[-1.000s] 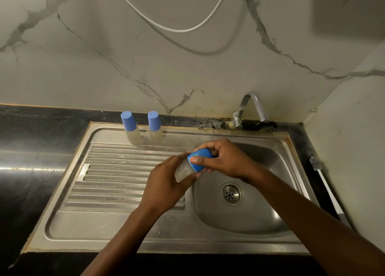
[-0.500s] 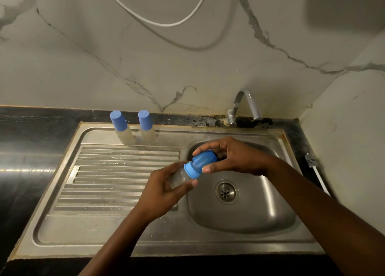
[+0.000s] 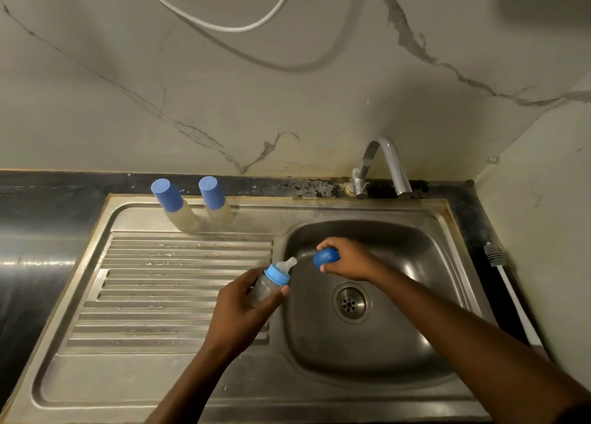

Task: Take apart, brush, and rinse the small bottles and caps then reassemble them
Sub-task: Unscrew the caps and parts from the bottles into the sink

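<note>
left hand (image 3: 240,308) gripping small bottle (image 3: 267,287) — teat (image 3: 286,264) bare, right hand (image 3: 351,260) holding blue cap (image 3: 324,258)

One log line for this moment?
left hand grips small clear plastic bottle | right hand holds blue plastic cap, off | two blue-capped bottles upright

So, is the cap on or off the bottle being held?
Off. The right hand holds the blue cap clear of the bottle in the left hand; its teat is bare.
</note>
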A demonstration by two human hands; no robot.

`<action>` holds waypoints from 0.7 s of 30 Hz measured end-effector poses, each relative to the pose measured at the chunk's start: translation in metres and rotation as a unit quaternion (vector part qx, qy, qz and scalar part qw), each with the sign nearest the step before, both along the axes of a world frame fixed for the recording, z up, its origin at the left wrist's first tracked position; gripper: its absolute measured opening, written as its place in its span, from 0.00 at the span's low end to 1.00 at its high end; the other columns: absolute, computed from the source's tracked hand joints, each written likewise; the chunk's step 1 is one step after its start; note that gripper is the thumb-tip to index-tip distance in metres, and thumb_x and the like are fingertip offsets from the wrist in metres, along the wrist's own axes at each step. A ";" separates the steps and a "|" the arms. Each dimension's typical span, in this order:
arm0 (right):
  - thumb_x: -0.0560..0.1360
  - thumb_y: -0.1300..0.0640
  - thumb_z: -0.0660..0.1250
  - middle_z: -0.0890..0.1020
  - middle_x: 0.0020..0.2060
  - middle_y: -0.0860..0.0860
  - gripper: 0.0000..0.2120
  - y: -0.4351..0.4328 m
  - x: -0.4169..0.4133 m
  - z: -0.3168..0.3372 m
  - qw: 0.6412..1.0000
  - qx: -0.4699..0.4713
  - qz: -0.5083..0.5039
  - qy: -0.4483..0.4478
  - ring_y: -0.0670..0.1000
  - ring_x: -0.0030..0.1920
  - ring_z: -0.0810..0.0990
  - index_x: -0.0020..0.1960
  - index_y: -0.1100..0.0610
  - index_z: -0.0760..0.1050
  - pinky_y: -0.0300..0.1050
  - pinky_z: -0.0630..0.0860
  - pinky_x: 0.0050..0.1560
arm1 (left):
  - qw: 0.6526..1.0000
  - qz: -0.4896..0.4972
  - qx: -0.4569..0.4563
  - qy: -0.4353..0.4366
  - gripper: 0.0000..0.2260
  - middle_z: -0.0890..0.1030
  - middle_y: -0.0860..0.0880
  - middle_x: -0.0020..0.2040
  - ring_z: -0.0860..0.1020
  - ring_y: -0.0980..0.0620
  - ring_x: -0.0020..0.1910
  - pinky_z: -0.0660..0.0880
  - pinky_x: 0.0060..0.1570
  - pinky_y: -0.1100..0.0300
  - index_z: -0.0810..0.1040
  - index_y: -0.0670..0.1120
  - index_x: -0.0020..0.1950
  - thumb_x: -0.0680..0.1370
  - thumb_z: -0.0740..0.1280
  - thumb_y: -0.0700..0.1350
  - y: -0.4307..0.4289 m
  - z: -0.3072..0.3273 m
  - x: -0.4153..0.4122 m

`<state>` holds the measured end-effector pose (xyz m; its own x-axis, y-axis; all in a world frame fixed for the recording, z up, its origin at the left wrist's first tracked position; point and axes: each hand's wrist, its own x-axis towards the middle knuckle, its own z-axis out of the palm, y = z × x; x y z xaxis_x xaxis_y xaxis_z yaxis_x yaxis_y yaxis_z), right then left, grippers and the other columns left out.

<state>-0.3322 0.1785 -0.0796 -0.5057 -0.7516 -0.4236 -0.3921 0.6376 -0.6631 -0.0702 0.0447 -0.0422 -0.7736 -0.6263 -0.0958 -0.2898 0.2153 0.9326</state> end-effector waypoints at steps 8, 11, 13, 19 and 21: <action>0.76 0.64 0.71 0.81 0.66 0.59 0.20 -0.038 -0.002 -0.080 0.996 0.079 -0.003 0.051 0.60 0.66 0.79 0.69 0.59 0.79 0.50 0.77 0.65 | 0.998 0.033 0.031 -0.049 0.15 0.88 0.60 0.53 0.86 0.58 0.52 0.84 0.53 0.53 0.84 0.58 0.63 0.77 0.79 0.54 -0.008 -0.015 -0.012; 0.80 0.62 0.69 0.79 0.67 0.60 0.18 -0.046 -0.003 -0.097 0.994 0.095 0.012 0.059 0.61 0.66 0.79 0.69 0.59 0.78 0.51 0.76 0.65 | 0.997 0.044 0.035 -0.055 0.14 0.88 0.59 0.52 0.86 0.58 0.51 0.83 0.52 0.54 0.84 0.58 0.62 0.77 0.79 0.55 -0.016 -0.015 -0.016; 0.81 0.60 0.67 0.78 0.68 0.61 0.18 -0.047 -0.004 -0.105 0.991 0.113 0.018 0.065 0.62 0.67 0.77 0.71 0.59 0.76 0.50 0.75 0.65 | 0.997 0.044 0.033 -0.058 0.15 0.88 0.59 0.52 0.86 0.58 0.51 0.83 0.51 0.54 0.84 0.58 0.62 0.76 0.78 0.58 -0.019 -0.015 -0.018; 0.82 0.60 0.66 0.77 0.66 0.63 0.18 -0.044 -0.004 -0.112 0.987 0.146 0.036 0.061 0.64 0.66 0.78 0.71 0.59 0.75 0.51 0.75 0.64 | 0.996 0.044 0.024 -0.070 0.18 0.88 0.60 0.53 0.86 0.58 0.52 0.84 0.53 0.49 0.83 0.59 0.63 0.75 0.79 0.58 -0.022 -0.018 -0.024; 0.80 0.61 0.67 0.77 0.67 0.62 0.21 -0.040 -0.004 -0.107 0.988 0.143 0.039 0.052 0.64 0.66 0.78 0.73 0.58 0.73 0.51 0.76 0.64 | 0.997 0.038 0.017 -0.069 0.19 0.87 0.60 0.53 0.86 0.58 0.52 0.84 0.53 0.50 0.83 0.59 0.64 0.75 0.79 0.59 -0.022 -0.016 -0.024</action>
